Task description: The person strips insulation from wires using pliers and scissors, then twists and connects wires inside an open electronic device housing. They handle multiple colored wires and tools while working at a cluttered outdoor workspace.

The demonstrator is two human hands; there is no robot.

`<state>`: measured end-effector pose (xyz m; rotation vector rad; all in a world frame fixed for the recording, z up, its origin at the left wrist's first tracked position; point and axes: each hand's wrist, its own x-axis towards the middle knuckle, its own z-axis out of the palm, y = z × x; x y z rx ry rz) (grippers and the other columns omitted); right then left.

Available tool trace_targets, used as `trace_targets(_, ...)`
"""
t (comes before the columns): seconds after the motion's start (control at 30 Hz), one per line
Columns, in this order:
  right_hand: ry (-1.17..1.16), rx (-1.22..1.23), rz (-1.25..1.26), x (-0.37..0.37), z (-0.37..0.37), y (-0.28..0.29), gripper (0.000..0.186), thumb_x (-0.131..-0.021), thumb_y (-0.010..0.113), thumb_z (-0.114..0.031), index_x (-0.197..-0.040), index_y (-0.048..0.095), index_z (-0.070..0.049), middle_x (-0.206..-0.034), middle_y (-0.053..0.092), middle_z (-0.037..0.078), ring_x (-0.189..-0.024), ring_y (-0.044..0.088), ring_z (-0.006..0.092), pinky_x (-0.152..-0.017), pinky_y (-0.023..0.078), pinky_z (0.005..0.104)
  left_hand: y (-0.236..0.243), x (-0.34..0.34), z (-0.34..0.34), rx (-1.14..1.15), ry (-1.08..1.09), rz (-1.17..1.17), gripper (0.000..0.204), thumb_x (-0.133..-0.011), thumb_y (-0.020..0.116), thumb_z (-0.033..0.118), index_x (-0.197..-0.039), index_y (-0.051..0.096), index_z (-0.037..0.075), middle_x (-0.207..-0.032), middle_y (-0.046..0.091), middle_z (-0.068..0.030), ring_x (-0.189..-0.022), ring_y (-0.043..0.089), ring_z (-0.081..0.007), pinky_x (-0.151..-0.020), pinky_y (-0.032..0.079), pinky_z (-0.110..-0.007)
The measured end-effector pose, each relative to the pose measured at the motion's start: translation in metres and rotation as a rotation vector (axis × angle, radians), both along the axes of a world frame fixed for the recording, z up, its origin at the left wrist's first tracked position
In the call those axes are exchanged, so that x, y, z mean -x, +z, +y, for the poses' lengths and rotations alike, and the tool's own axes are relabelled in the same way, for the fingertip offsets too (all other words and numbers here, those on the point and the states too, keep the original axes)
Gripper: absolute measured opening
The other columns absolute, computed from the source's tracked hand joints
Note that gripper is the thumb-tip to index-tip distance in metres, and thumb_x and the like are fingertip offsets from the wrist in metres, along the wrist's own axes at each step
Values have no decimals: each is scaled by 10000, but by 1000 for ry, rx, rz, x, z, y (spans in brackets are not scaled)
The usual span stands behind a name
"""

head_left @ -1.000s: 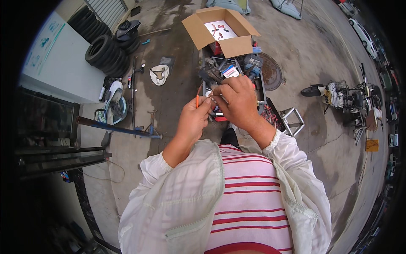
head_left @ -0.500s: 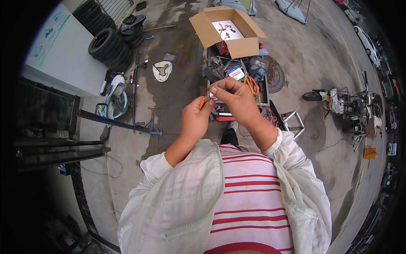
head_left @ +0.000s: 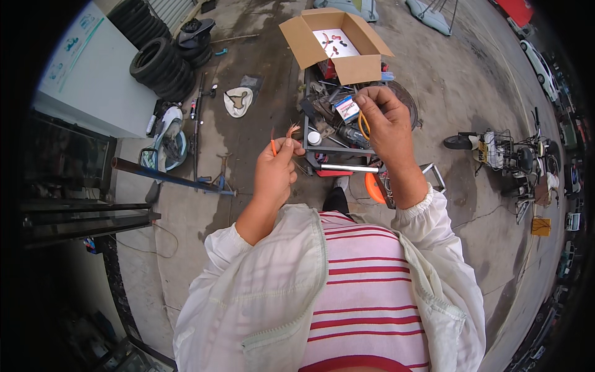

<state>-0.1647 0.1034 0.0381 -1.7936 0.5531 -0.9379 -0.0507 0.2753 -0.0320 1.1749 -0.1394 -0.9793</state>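
This is an outdoor fix-it spot. Black tires [head_left: 162, 71] sit in piles, a metal cart [head_left: 334, 150] is full of tools [head_left: 354, 136], a bike [head_left: 520, 149] stands on the gray ground [head_left: 465, 229], and cars [head_left: 538, 69] line the right edge.

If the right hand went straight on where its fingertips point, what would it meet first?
Probably the small blue-and-white box, just left of the right hand in the picture. It seems to lie lower, so the hand might pass over it; depth is unclear from this view.
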Motion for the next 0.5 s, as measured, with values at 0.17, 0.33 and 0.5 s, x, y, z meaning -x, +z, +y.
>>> trace_targets(0.17, 103, 294, 98, -8, 31, -25, 57, -832, 690, -94, -842, 674, -40, -796, 588, 86, -771, 557, 257, -739, 415, 377, 19, 7, -11, 45, -64, 138, 226, -1019, 509, 266, -979, 597, 61, -938, 667, -77, -463, 316, -14, -425, 355, -214)
trace_targets(0.33, -12, 442, 123, -11, 38, -44, 57, -808, 698, -103, -862, 685, -86, -849, 583, 77, -852, 547, 277, -798, 381, 395, 25, 16, -14, 53, -123, 161, 214, -1018, 514, 251, -990, 606, 60, -837, 617, -30, -482, 335, -15, -423, 335, -200)
trace_targets(0.5, -30, 394, 109, -6, 36, -44, 103, -800, 702, -106, -902, 688, -97, -876, 578, 87, -878, 538, 278, -809, 379, 395, 20, 18, -11, 45, -214, 95, 197, -1007, 539, 238, -1013, 622, 58, -756, 488, 38, -516, 329, -2, -419, 265, -167)
